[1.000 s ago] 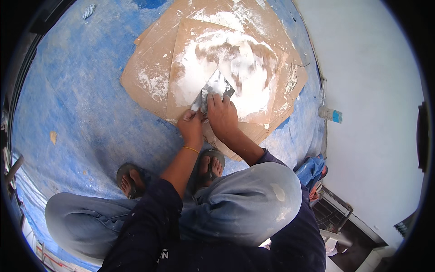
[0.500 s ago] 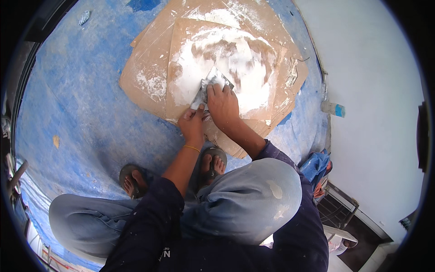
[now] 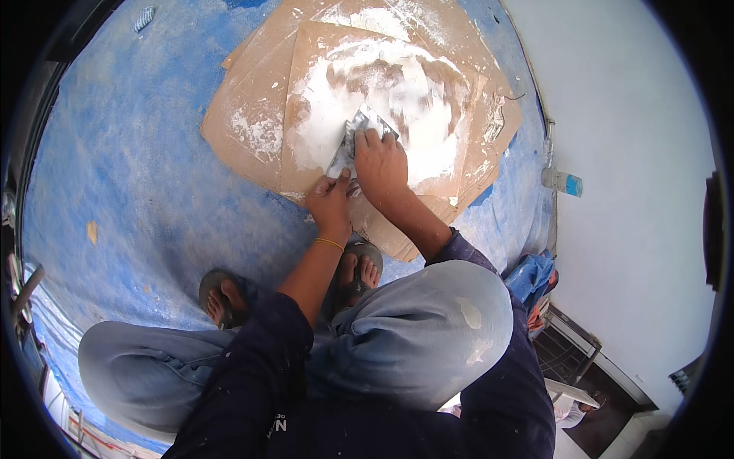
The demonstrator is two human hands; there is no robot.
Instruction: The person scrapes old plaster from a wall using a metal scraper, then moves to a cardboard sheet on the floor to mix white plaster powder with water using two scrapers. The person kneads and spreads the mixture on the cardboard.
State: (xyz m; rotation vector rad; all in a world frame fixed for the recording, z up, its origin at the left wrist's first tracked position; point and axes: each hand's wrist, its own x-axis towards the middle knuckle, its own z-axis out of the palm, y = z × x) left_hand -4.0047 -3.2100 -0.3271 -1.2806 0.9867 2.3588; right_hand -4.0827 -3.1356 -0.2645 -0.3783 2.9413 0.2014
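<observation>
My right hand (image 3: 382,167) is closed around a metal putty blade (image 3: 368,115) smeared white, over the middle of a layered cardboard sheet (image 3: 252,92). Just below and left of it, my left hand (image 3: 329,203) pinches a second metal blade (image 3: 340,159), which meets or overlaps the first. Thick white paste (image 3: 420,138) is spread unevenly across the top cardboard piece, with patches of bare brown showing through. Part of each blade is hidden under my fingers.
The cardboard lies on a scuffed blue covering (image 3: 122,176) beside my sandaled feet and bent knees. At the right are a pale wall (image 3: 627,191), a clear bottle (image 3: 558,182), blue cloth (image 3: 527,279) and a dark metal rack (image 3: 563,352). A striped scrap (image 3: 144,18) lies at top left.
Both hands and their blades have shifted a little up and to the right over the paste, my right hand more than my left. Both grips remain.
</observation>
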